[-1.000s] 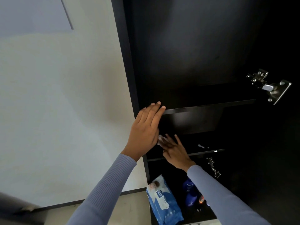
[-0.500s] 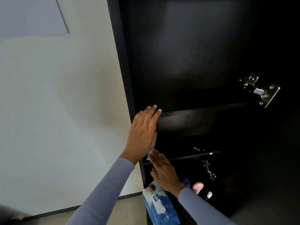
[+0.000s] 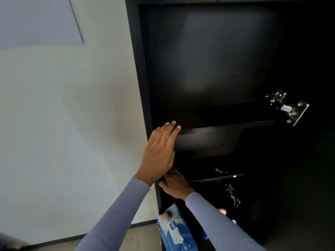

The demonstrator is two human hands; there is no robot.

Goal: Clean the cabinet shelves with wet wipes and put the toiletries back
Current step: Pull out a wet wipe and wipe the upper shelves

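The black cabinet [image 3: 139, 87] stands open with two bare shelves in sight. My left hand [image 3: 159, 153] lies flat against the left end of the upper shelf [image 3: 226, 126], fingertips on its front edge, holding nothing. My right hand [image 3: 175, 185] presses down on the left end of the lower shelf [image 3: 217, 178]. Its fingers and the wet wipe under them are hidden behind my left hand. A white smear [image 3: 220, 170] sits on the lower shelf further right. A blue wet wipes pack [image 3: 174, 230] leans at the cabinet's bottom, with a blue bottle [image 3: 204, 236] partly hidden by my right sleeve.
A metal door hinge [image 3: 288, 107] juts out at the right of the upper shelf, and a second hinge [image 3: 232, 195] hangs below the lower shelf. A white wall [image 3: 72, 124] runs along the cabinet's left side, down to a pale floor.
My right hand has slid left and toward the front along the lower shelf, so the wipe is now hidden under my left hand. My left hand stays on the upper shelf edge.
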